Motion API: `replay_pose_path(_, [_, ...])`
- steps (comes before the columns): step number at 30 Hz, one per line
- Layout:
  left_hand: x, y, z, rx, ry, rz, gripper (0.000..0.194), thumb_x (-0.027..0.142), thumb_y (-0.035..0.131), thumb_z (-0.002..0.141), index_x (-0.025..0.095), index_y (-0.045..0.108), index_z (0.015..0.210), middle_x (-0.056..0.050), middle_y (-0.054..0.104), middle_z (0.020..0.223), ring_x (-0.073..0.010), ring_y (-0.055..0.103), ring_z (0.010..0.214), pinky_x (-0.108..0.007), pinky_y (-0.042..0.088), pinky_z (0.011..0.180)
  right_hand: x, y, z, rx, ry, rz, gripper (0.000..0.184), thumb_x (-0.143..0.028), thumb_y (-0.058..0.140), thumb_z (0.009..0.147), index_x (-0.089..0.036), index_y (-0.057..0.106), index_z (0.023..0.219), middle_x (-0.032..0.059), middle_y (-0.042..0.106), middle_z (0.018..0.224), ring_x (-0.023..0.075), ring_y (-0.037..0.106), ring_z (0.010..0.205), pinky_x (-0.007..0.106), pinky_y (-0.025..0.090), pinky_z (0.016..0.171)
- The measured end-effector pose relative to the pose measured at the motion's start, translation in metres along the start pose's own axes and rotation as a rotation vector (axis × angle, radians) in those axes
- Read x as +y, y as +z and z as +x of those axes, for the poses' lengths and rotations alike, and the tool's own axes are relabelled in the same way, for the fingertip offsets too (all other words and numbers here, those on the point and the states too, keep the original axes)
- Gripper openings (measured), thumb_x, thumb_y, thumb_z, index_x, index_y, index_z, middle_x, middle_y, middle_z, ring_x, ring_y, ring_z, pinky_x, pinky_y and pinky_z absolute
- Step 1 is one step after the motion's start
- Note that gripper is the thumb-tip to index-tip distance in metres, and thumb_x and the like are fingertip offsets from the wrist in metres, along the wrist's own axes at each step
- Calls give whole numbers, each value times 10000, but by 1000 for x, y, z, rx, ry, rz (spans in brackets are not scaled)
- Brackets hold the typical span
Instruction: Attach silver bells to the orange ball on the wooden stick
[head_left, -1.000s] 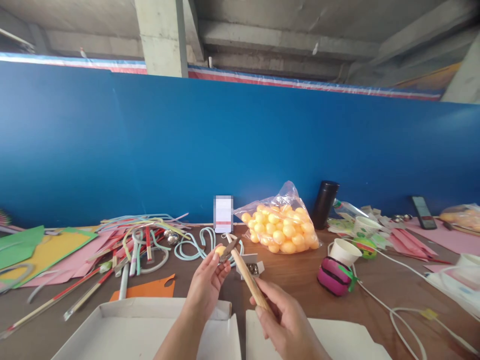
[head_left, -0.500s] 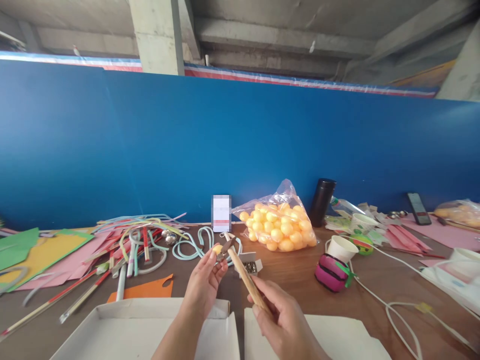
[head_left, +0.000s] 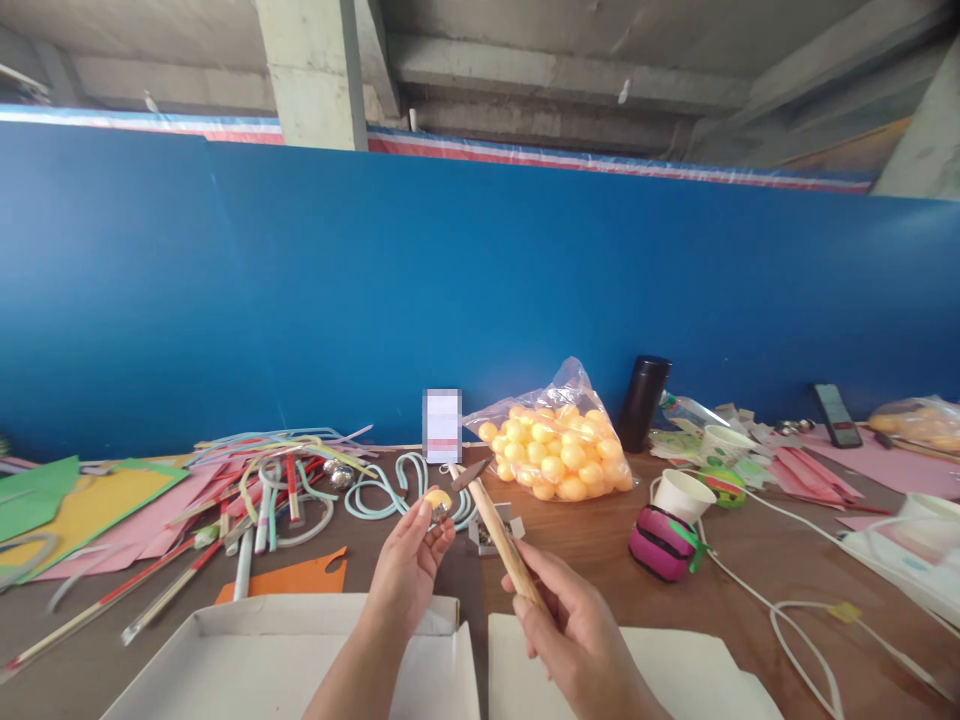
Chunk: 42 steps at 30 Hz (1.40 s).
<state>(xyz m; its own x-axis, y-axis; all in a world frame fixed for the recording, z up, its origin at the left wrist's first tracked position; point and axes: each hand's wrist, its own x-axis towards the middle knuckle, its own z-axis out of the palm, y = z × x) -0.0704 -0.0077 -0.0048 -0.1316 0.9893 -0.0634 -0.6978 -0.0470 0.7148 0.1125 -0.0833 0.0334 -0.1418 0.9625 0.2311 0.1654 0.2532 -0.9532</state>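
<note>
Two bare hands are raised over the middle of the tabletop. The left hand pinches a yellow ball between thumb and fingers, with a silver ball directly below it, against the fingers. The right hand is wrapped around the wooden handle of a hammer, which slants up and to the left; its dark head is just beside the yellow ball, apart from it.

Behind the handle sits a small box of metal pieces, too small to make out. A clear bag full of yellow balls rests toward the back edge, with a black bottle standing to its right. Coiled blue tubes lie behind the left hand, and a heap of coloured strips spreads farther left, over pink sheets. An orange sheet lies in front of the heap. At the near edge are a white tray, partly behind the left forearm, and a white board, partly behind the right hand. Right of the bag, a paper cup stands by a purple pouch. Toward the back right corner, a phone leans upright.
</note>
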Motion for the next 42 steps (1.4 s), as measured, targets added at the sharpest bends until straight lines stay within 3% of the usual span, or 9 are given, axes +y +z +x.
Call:
replay_pose_path(10, [2, 2, -2, -18, -4, 9, 329, 228, 658, 761, 170, 620, 1083, -61, 655, 931, -119, 633, 742, -231, 550, 705, 3, 0, 0, -43, -79, -29, 431, -310, 516, 818, -206, 554, 1235, 94, 651, 927, 158, 594, 620, 285, 521, 578])
replay_pose_path(18, [1, 1, -1, -23, 7, -12, 292, 207, 657, 760, 149, 631, 1045, -62, 658, 877, -117, 636, 724, -224, 554, 689, 0, 1, 1, -55, -63, -83, 438, -238, 507, 792, -201, 565, 1225, 79, 656, 916, 189, 621, 730, 318, 529, 687])
replay_pose_path(29, [0, 3, -2, -8, 10, -10, 319, 199, 660, 754, 146, 622, 1066, -75, 664, 913, -115, 641, 721, -220, 552, 684, 2, 3, 1, -64, -80, -81, 435, -255, 513, 783, -195, 584, 1208, 84, 647, 907, 214, 622, 780, 327, 526, 696])
replay_pose_path(42, [0, 2, -2, -4, 37, 20, 373, 226, 676, 746, 156, 615, 1107, -76, 660, 941, -110, 630, 713, -227, 549, 689, 2, 2, 1, -43, -57, -75, 435, -257, 516, 793, -198, 570, 1221, 80, 657, 906, 182, 616, 693, 311, 525, 659])
